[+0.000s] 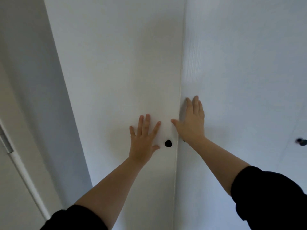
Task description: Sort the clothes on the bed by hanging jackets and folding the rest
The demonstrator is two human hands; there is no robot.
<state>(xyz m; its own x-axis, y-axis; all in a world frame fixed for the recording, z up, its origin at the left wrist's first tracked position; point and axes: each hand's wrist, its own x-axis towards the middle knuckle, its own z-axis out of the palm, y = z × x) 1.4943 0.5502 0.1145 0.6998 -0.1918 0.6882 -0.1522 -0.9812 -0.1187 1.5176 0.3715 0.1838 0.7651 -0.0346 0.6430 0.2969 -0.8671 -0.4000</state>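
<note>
It looks like a room in a home: tall white wardrobe doors (116,63) with faint wood grain fill the view, one black knob (168,143) near 6 o'clock, a second knob (301,141) at 3 o'clock, and a grey wall (33,63) and white door (10,180) at 9 o'clock.

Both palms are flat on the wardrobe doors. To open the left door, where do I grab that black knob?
Pinch the round black knob itself, coming straight from the front, thumb and fingers on opposite sides. It juts from the flat left door close to the seam, just beside the left hand thumb, so that hand is probably nearest.
</note>
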